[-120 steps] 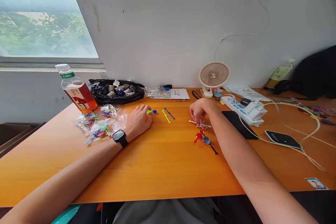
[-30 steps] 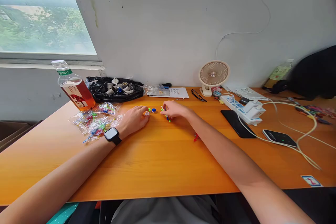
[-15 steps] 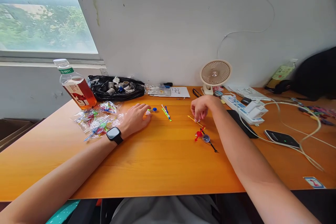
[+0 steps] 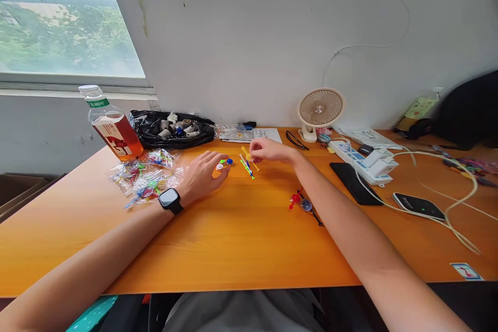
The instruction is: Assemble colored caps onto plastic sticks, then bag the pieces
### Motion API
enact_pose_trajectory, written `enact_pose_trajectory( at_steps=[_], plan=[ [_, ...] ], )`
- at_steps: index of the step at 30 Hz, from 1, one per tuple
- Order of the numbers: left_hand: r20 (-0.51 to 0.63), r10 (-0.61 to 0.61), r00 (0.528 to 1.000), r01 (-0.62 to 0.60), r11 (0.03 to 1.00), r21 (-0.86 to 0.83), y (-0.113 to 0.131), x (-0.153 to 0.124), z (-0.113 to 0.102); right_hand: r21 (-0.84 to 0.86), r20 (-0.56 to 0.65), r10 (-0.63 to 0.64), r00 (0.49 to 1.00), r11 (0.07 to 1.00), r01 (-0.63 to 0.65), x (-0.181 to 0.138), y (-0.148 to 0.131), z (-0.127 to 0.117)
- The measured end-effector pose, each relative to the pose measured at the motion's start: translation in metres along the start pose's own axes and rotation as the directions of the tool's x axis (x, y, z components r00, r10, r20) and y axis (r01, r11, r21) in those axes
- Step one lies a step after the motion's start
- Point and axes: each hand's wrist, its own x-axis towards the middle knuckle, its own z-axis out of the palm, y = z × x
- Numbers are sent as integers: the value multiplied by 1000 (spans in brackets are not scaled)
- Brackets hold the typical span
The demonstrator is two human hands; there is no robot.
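Observation:
My right hand (image 4: 268,151) is pinched on a thin yellow plastic stick (image 4: 249,157) just above a small bunch of green, blue and white sticks (image 4: 246,166) on the orange table (image 4: 233,238). My left hand (image 4: 204,174), with a black watch on the wrist, rests palm down, its fingers loosely curled beside small green, blue and white round caps (image 4: 223,164); it holds nothing that I can see. A red propeller piece with a clear suction cup and a dark stick (image 4: 301,203) lies under my right forearm.
Clear bags of coloured plastic parts (image 4: 143,179), a tea bottle (image 4: 111,124) and a black bag of small pieces (image 4: 173,132) stand at the left. A desk fan (image 4: 319,111), power strip (image 4: 365,161), two phones (image 4: 352,181) and cables fill the right side.
My right hand picked the yellow stick up from near the red propeller piece and carried it left to the bunch of sticks. My left hand has stayed by the caps.

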Motion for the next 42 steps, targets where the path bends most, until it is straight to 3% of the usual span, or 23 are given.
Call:
enact_pose_trajectory(
  at_steps=[5, 9, 19, 27, 32, 42],
  plan=[
    [-13, 10, 1000, -11, 990, -141, 11, 1, 2, 190, -17, -173, 985, 966, 173, 8, -14, 37],
    [-47, -3, 999, -6, 979, -204, 8, -1, 8, 177, -6, -226, 974, 958, 224, 7, -23, 50],
    [-162, 50, 986, -85, 972, -220, 0, -1, 10, 565, 100, -166, 981, 821, 81, 4, -20, 40],
    [-176, 65, 982, -103, 971, -218, 8, -1, 11, 459, 129, -151, 980, 885, 77, 1, -20, 43],
    [-142, 78, 987, -112, 961, -252, 9, 1, 7, 464, 83, -162, 983, 879, 106, 3, -19, 47],
    [-111, 104, 988, -132, 949, -285, 10, 1, 8, 442, 107, -179, 978, 890, 115, 3, -18, 49]
  ],
)
